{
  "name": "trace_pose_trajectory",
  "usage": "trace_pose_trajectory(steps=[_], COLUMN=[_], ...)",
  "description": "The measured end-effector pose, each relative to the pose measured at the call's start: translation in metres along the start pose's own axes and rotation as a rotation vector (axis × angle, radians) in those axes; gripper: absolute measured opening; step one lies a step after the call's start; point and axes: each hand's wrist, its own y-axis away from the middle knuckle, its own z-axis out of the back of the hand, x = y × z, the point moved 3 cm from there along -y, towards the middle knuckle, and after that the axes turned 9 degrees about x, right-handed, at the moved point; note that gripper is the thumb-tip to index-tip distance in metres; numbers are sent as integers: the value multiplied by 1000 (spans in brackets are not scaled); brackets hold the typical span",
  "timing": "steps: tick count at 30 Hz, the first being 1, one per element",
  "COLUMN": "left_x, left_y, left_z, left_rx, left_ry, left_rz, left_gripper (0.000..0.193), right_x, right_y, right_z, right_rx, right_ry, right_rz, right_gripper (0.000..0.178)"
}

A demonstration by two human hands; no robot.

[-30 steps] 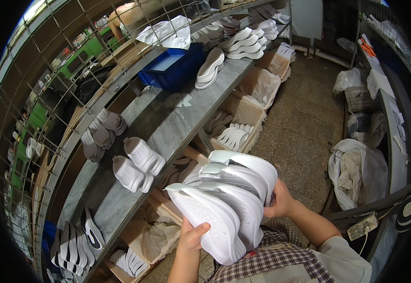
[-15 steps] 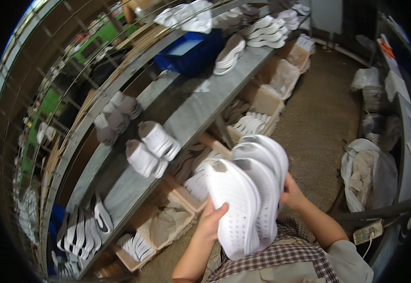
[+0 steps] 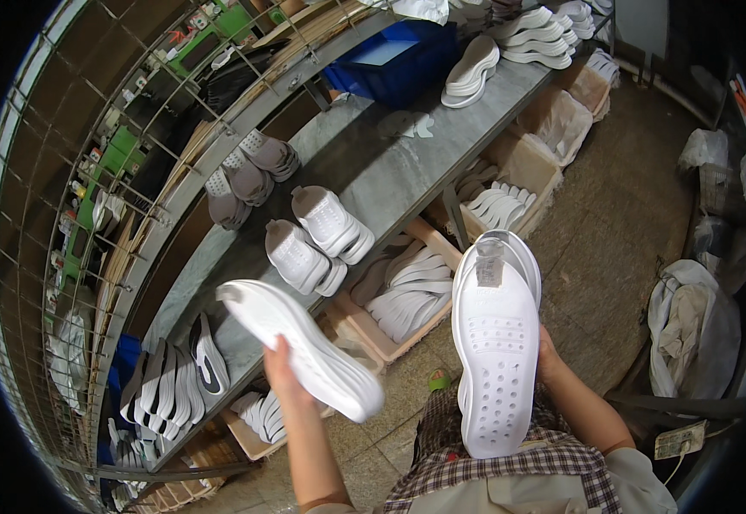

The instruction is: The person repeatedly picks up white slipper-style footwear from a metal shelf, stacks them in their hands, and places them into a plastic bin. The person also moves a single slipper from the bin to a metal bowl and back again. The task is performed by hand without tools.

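Observation:
My left hand (image 3: 287, 377) is closed on white shoe soles (image 3: 309, 343), held tilted over the front edge of the bench; they look like more than one stacked together. My right hand (image 3: 551, 355) grips the edge of a second stack of white soles (image 3: 497, 343), upright before my apron. Its top sole has rows of small holes and a grey patch at the upper end. Most of the right fingers are hidden behind it. On the bench, just beyond the left-hand soles, stand two white sole stacks (image 3: 332, 223). Greyish soles (image 3: 249, 176) stand behind them.
The long grey bench (image 3: 407, 163) runs diagonally, with a blue bin (image 3: 390, 64) and more white soles (image 3: 536, 38) at its far end. Several soles (image 3: 167, 390) stand at its near left. Boxes of soles (image 3: 407, 295) sit underneath. White bags (image 3: 690, 317) lie at right.
The soles that both hands held together are now split: my left hand has carried some leftward to the bench, while the right keeps the others. The view has shifted.

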Motion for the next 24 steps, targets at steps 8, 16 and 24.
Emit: trace_pose_trajectory(steps=[8,16,24], left_x=[24,7,-47], left_y=[-170,-190,-19], left_z=[196,177,-141], left_rx=[-315,-544,692], left_ry=[-261,-1785,-860], left_rz=[117,-104,-816], left_gripper=[48,66,49], right_x=[0,1,24], right_y=[-20,-23,-16], right_z=[-17,-18,-37], right_rx=[-12,-95,47], right_ry=[19,90,195], right_rz=[57,16,140], right_gripper=[116,85,96])
